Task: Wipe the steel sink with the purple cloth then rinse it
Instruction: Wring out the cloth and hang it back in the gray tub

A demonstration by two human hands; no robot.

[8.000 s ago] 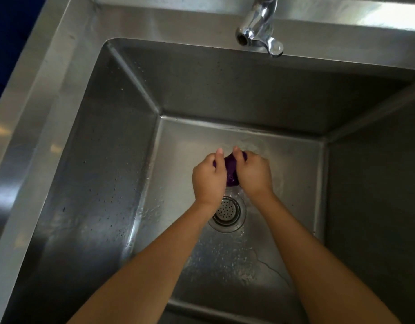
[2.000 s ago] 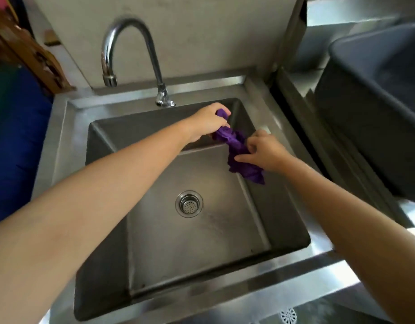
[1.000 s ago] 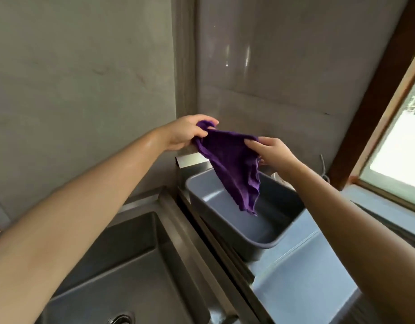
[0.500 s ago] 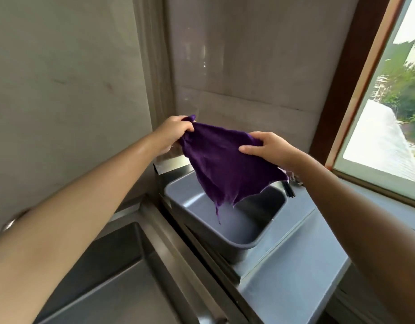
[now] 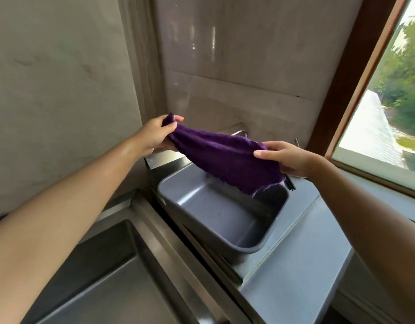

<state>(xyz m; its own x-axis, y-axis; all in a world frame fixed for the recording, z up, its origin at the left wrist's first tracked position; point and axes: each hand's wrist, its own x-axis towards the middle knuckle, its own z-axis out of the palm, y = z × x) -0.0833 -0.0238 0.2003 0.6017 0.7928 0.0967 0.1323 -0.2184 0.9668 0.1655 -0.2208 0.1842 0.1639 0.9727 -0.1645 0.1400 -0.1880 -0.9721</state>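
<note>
Above grey tub (image 5: 213,220) on desk (image 5: 295,265), purple cloth (image 5: 225,157) hangs stretched, clear of steel sink (image 5: 103,284) at lower left. Left grip (image 5: 155,134) pinches one corner; right grip (image 5: 290,159) pinches the opposite edge.

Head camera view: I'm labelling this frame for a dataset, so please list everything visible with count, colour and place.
cloth: one, purple, stretched in the air between both hands, above the tub
tub: one, grey, on the counter right of the sink
sink: one, steel, lower left
counter: one, grey-blue, right of the sink, under the tub
window: one, brown frame, upper right, greenery outside
wall: grey, behind the sink and tub
metal fitting: one, steel, just behind the cloth; kind unclear
left hand: one, grips the cloth's left end
right hand: one, pinches the cloth's right edge
</note>
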